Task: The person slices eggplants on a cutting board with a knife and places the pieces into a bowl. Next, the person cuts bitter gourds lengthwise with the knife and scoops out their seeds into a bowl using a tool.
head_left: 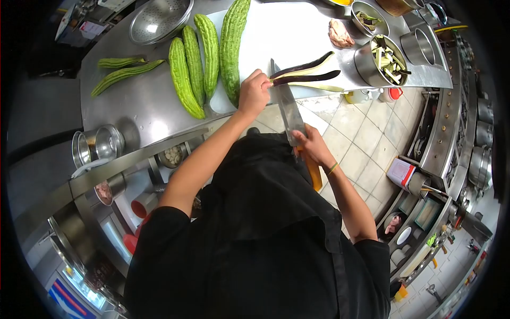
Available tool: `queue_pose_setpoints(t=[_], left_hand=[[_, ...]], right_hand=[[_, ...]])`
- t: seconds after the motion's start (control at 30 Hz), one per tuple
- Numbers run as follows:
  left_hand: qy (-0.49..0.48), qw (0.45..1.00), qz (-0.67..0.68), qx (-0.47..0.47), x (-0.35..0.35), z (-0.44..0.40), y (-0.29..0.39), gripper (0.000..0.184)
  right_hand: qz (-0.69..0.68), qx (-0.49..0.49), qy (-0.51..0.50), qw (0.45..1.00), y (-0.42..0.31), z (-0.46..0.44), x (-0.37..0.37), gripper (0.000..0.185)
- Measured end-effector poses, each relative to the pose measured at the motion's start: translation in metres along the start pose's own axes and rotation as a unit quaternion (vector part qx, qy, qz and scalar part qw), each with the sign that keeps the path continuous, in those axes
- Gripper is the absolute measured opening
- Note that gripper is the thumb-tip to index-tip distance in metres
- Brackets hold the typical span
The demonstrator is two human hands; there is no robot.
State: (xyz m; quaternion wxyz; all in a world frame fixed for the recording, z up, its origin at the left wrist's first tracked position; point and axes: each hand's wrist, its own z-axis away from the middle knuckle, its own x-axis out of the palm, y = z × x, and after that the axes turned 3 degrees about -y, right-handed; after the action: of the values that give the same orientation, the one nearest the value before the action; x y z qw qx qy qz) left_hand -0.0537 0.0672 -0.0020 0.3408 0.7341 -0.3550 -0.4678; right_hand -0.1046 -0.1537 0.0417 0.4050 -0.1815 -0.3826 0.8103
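Note:
My left hand (pixel 255 91) is closed around the near ends of long eggplant strips (pixel 308 78), dark purple skin on one side and pale flesh on the other. They fan out to the right over the white cutting board (pixel 276 29). A wide-bladed knife (pixel 288 109) is gripped in my right hand (pixel 313 146), its blade reaching up across the board's front edge beside my left fingers. Something orange, apparently its handle, shows below that hand. Left of the strips lie several green bitter melons (pixel 231 53), some on the board and some on the steel table.
A pot of cut eggplant sticks (pixel 388 61), a bowl of trimmings (pixel 367 17) and a piece of raw meat (pixel 340 34) stand at the right. A colander (pixel 161 22) sits at the back left. Tiled floor (pixel 356 127) and a stove (pixel 446 122) lie to the right.

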Motion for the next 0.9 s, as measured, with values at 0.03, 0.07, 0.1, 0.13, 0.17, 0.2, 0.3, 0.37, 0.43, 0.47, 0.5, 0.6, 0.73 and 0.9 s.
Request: queue_pose_setpoints(t=[0.03, 0.07, 0.1, 0.13, 0.17, 0.2, 0.3, 0.37, 0.43, 0.47, 0.5, 0.6, 0.73, 0.9], left_hand=[[-0.001, 1.0, 0.001, 0.0, -0.001, -0.001, 0.001, 0.009], [-0.002, 1.0, -0.003, -0.001, -0.001, -0.002, 0.002, 0.009], [-0.002, 1.0, -0.006, -0.002, -0.001, -0.003, 0.002, 0.009], [-0.003, 1.0, -0.004, -0.001, 0.0, -0.003, 0.001, 0.009], [-0.006, 1.0, 0.0, -0.01, 0.0, -0.004, -0.001, 0.008], [-0.008, 1.0, 0.002, -0.019, 0.0, -0.005, -0.002, 0.008], [-0.018, 0.994, 0.023, -0.101, -0.002, -0.017, 0.006, 0.008], [-0.05, 0.984, 0.064, -0.16, 0.003, -0.022, -0.001, 0.008], [-0.08, 0.969, 0.106, -0.207, 0.01, -0.031, -0.001, 0.008], [-0.092, 0.965, 0.109, -0.219, 0.012, -0.033, 0.0, 0.008], [-0.104, 0.961, 0.111, -0.231, 0.014, -0.034, 0.0, 0.007], [-0.1, 0.974, 0.078, -0.19, 0.017, -0.033, -0.004, 0.004], [-0.08, 0.975, 0.073, -0.191, 0.02, -0.033, -0.002, 0.004], [-0.045, 0.978, 0.081, -0.188, 0.023, -0.03, -0.004, 0.006]], right_hand=[[0.018, 0.003, -0.001, 1.0, -0.004, 0.009, 0.003, 0.024], [-0.007, 0.028, -0.001, 1.0, -0.01, 0.022, 0.004, 0.022], [-0.008, 0.029, 0.002, 1.0, -0.014, 0.035, 0.0, 0.022], [0.027, 0.059, -0.007, 0.998, -0.014, 0.047, -0.009, 0.023], [0.063, 0.087, -0.018, 0.994, -0.016, 0.059, -0.018, 0.023], [0.065, 0.087, -0.016, 0.994, -0.018, 0.074, -0.025, 0.023], [0.168, 0.051, 0.01, 0.984, -0.021, 0.096, -0.036, 0.018], [0.413, -0.122, 0.191, 0.882, -0.011, 0.097, -0.031, 0.017], [0.482, -0.094, 0.201, 0.847, -0.018, 0.077, -0.025, 0.021], [0.496, -0.085, 0.196, 0.842, -0.021, 0.069, -0.023, 0.017], [0.509, -0.076, 0.19, 0.836, -0.028, 0.063, -0.018, 0.014], [0.534, -0.066, 0.169, 0.826, -0.035, 0.055, -0.017, 0.013], [0.545, -0.068, 0.15, 0.822, -0.041, 0.051, -0.022, 0.015], [0.532, -0.121, 0.141, 0.826, -0.028, -0.004, -0.029, 0.017]])
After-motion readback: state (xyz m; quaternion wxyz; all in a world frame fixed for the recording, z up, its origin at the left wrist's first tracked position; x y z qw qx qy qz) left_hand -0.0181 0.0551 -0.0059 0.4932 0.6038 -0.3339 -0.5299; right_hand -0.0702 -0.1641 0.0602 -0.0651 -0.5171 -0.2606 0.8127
